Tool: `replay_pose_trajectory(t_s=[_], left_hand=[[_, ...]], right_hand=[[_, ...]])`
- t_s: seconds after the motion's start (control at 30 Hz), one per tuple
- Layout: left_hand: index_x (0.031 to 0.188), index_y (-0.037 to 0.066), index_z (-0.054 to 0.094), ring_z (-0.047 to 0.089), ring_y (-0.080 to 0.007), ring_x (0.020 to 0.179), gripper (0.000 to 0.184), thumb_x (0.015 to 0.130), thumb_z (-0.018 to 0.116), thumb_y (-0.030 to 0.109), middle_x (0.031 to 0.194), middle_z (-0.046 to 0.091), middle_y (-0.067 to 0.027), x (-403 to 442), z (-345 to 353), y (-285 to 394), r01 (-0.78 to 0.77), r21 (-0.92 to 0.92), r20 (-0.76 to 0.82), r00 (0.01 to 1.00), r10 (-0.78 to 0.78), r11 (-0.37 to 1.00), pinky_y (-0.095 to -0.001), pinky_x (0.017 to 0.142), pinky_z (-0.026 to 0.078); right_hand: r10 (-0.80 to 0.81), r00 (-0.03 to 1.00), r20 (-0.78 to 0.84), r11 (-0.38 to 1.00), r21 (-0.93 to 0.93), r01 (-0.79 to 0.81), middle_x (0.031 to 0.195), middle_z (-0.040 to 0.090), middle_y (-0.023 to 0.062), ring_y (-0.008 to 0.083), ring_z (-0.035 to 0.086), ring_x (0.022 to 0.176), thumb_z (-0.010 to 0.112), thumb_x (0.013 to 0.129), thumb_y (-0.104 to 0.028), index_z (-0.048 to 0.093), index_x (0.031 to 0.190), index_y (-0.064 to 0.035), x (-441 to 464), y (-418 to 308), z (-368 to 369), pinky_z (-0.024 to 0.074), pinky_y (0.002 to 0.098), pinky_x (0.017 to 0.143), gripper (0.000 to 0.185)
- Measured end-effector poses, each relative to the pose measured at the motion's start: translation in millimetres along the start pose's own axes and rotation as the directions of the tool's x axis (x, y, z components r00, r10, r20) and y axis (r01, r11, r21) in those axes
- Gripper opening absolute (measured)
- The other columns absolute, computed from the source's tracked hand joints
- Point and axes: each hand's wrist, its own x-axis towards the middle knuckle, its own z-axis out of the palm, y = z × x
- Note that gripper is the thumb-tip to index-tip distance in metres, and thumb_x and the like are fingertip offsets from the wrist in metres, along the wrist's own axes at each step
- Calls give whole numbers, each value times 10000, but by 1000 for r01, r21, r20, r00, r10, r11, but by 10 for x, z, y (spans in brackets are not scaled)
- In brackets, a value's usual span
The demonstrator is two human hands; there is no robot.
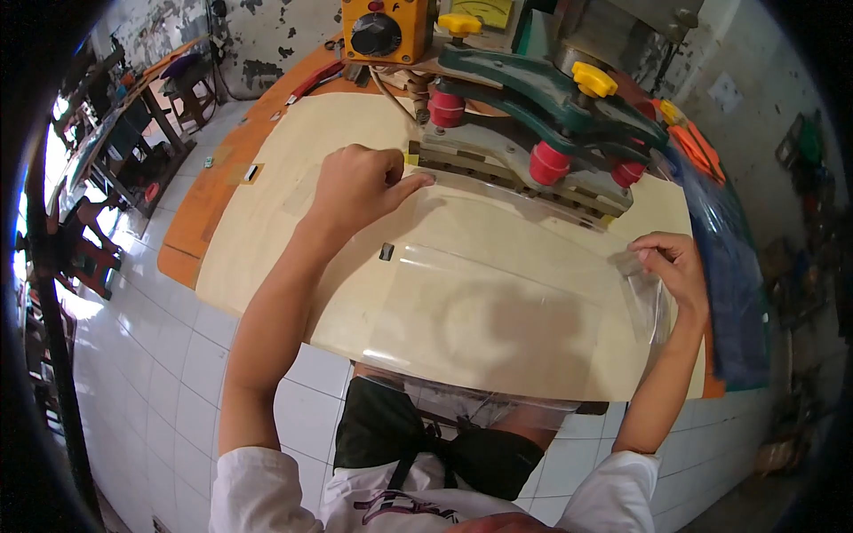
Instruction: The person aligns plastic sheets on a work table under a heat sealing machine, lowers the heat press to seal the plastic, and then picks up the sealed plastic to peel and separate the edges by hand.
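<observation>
A clear plastic sheet [480,311] lies over the pale board [258,213] and hangs past its front edge. My left hand [360,182] is by the left end of the machine's metal bar [515,182], fingers curled and thumb stretched toward the bar; whether it grips the sheet's thin edge is unclear. At the right, my right hand [666,266] pinches a fold of clear plastic, its fingers closed. A small dark piece [386,252] rests on the board between the hands, nearer the left one.
The green press arms [533,89] with red knobs [549,163] stand behind the bar. An orange control box [388,31] is at the back. Blue plastic sheets [724,266] hang at the right edge, with orange-handled scissors [695,147] behind them. A red tool [315,80] lies back left.
</observation>
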Motion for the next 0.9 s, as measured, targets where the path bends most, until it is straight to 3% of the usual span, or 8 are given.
replay_pose_trajectory(t_s=[0.17, 0.23, 0.33, 0.37, 0.43, 0.53, 0.73, 0.9], left_hand=[[832, 20, 724, 624, -254, 528, 350, 857, 697, 368, 603, 650, -102, -17, 33, 139, 168, -73, 181, 971, -153, 983, -339, 551, 511], [923, -21, 715, 683, -227, 646, 377, 886, 655, 349, 707, 696, -118, -11, 19, 190, 554, -476, 523, 803, -287, 683, -321, 625, 551], [1069, -76, 647, 700, -240, 836, 391, 934, 573, 284, 927, 704, -172, -29, 36, 181, 611, -688, 638, 766, -73, 392, -330, 740, 574], [1069, -76, 647, 700, -240, 836, 391, 934, 573, 284, 927, 704, -172, -27, 34, 172, 611, -687, 640, 765, -71, 393, -330, 740, 574], [1217, -89, 549, 677, -278, 963, 412, 964, 483, 230, 1130, 643, -223, -18, 32, 158, 735, -677, 724, 675, 145, -41, -342, 833, 562], [1279, -105, 481, 666, -299, 998, 436, 977, 422, 203, 1191, 607, -244, 5, -29, 211, 747, -574, 674, 664, 324, -335, -338, 861, 553], [1358, -13, 464, 670, -233, 826, 600, 979, 455, 452, 1082, 660, -169, -52, 158, 178, 725, -609, 664, 688, 295, -321, -327, 801, 531], [1344, 5, 500, 618, -152, 706, 488, 1002, 473, 353, 921, 684, -104, -73, 143, 284, 670, -713, 638, 742, 204, -207, -267, 680, 501]], right_hand=[[-6, 1000, 13, 1000, 23, 6, 772, 654, 30, 60, 510, 615, 630, 829, -36, 714, 929, 30, -19, -1, -32, 402, 217, 557, 147], [-3, 1000, 15, 999, 44, 3, 767, 651, 28, 60, 506, 613, 632, 829, -37, 714, 926, 32, -31, 2, -46, 401, 218, 556, 144], [-23, 1000, 11, 1000, 12, 23, 768, 654, 40, 65, 508, 611, 631, 811, -34, 713, 923, 36, -44, -6, -77, 406, 224, 559, 155], [-35, 999, 14, 999, 14, 35, 763, 652, 47, 70, 514, 614, 626, 796, -30, 713, 915, 38, -53, -19, -94, 410, 228, 567, 162], [-46, 999, 15, 999, 17, 46, 757, 650, 54, 76, 520, 618, 621, 780, -25, 712, 907, 41, -71, -41, -117, 415, 232, 574, 169], [-55, 998, -12, 996, 67, 56, 735, 640, 59, 96, 533, 625, 616, 754, -32, 710, 880, 42, -99, -47, -144, 421, 237, 591, 173], [-176, 984, -18, 976, 128, 177, 699, 607, 62, 104, 512, 563, 644, 758, -78, 696, 820, 21, -129, 41, -224, 388, 229, 532, 128], [-130, 991, -37, 967, 215, 135, 711, 609, 59, 84, 496, 553, 647, 755, -123, 669, 819, 11, -152, 75, -299, 370, 212, 515, 151]])
